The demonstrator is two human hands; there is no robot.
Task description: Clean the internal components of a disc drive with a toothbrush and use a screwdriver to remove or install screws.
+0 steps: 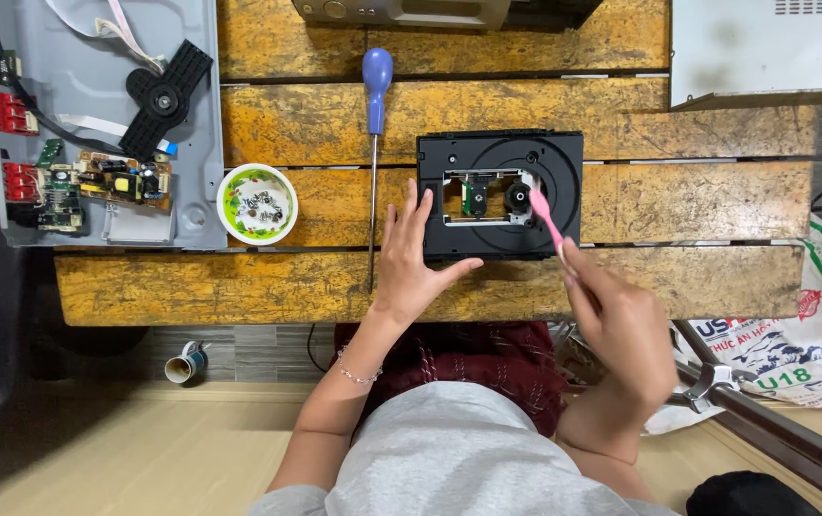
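- Black disc-drive mechanism (499,194) lies flat on the yellow, worn wooden bench (698,201), near its middle, with its round tray recess and the open centre window facing up.
- My left hand (415,260) rests on the drive's near left corner, fingers spread flat over the black frame and the thumb stretched along its near edge; it grips nothing, just presses the drive down.
- My right hand (621,320) is closed around the handle of a pink brush (545,218), which slants up and to the left so that its head sits at the small round hub in the drive's centre window.
- Just left of my left hand a screwdriver (374,143) with a blue handle lies on the bench, handle far, tip near.
- Farther left sits a small round bowl (257,204) with a green rim, holding some small dark screws.
- At the far left an opened grey metal chassis (191,115) holds circuit boards (122,180), red connectors and a black plastic clamp bar (164,97).
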